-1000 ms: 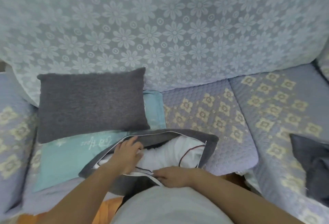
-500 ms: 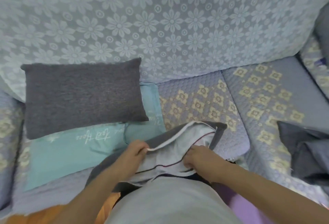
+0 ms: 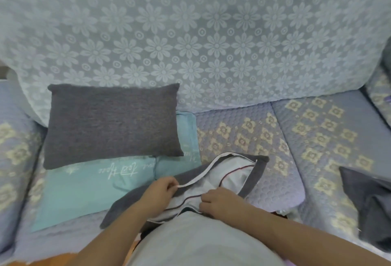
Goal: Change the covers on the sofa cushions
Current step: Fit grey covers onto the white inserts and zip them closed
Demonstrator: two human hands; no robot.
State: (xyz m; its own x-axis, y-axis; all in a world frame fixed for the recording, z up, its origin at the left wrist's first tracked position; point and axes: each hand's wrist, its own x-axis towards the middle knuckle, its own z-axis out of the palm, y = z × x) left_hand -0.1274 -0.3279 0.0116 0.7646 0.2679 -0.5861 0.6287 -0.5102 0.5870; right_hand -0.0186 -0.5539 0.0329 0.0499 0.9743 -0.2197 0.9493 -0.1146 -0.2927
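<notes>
A dark grey cushion cover [image 3: 257, 171] lies open on the sofa seat in front of me, with a white cushion insert [image 3: 232, 173] showing through its zip opening. My left hand [image 3: 157, 191] pinches the white zip edge on the far side of the opening. My right hand [image 3: 218, 202] grips the near edge of the opening over the insert. A finished dark grey cushion [image 3: 112, 125] leans against the backrest at the left, lying on flat teal covers [image 3: 84, 189].
The sofa backrest [image 3: 201, 33] wears a pale flower-patterned lace throw. The seat pad [image 3: 330, 138] is quilted lilac with yellow flowers. A crumpled dark grey cover [image 3: 368, 202] lies at the right. My grey shirt fills the bottom middle.
My left hand came out of the cover's opening and took hold of the zip edge. My right hand shifted right along the near edge. The opening has narrowed over the insert.
</notes>
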